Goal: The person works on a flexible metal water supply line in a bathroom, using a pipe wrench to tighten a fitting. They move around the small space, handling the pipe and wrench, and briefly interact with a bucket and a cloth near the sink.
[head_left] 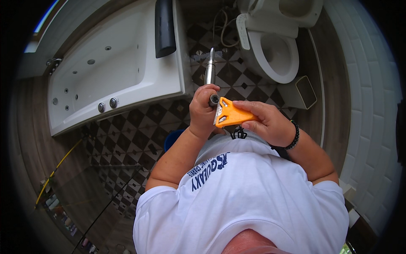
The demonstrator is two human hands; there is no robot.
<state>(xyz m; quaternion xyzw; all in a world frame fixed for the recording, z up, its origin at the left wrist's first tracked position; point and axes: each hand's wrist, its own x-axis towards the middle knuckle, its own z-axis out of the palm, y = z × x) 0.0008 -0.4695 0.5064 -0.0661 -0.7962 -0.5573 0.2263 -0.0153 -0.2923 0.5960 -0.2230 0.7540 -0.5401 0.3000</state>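
Observation:
My left hand is closed around a shiny silver metal tube with a narrow pointed tip facing away from me. A dark round end with a hole in it shows beside my thumb; I cannot tell the tool's exact kind. In my right hand is an orange plastic scraper, pinched between thumb and fingers. Its wide blade edge faces left, right beside my left hand and the dark round end. Whether the blade touches them is hard to tell. Both hands are in front of my white shirt.
A white bathtub with a black headrest lies to the left. At far right stands a white toilet, its lid raised, with a bin beside it. Patterned tiles cover the floor. Part of a blue container shows by my left arm.

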